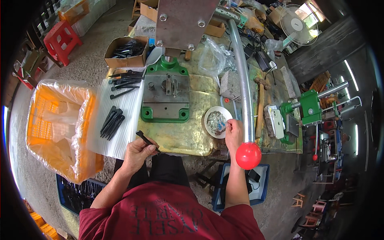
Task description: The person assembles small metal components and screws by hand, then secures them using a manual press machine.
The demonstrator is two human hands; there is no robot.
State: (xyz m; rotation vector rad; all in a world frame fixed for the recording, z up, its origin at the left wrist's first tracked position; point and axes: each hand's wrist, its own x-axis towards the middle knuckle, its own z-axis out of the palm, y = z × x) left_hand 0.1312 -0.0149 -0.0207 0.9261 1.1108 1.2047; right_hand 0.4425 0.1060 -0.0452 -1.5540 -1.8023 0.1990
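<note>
The left hand pinches a slim black part between thumb and fingers, holding it slantwise just over the front edge of the worktable, with its broader end pointing up and away. The right hand has its fingers drawn together at the right rim of a white bowl of small shiny metal pieces; whether it grips a piece cannot be told. Behind the hands stands a press with a green base, and its metal lever slopes down to a red ball near the right forearm. Left of the base, more black parts lie in two groups on a white ribbed sheet. Beyond them sits a cardboard box of black pieces, and a plastic-lined orange crate stands beside the sheet.
</note>
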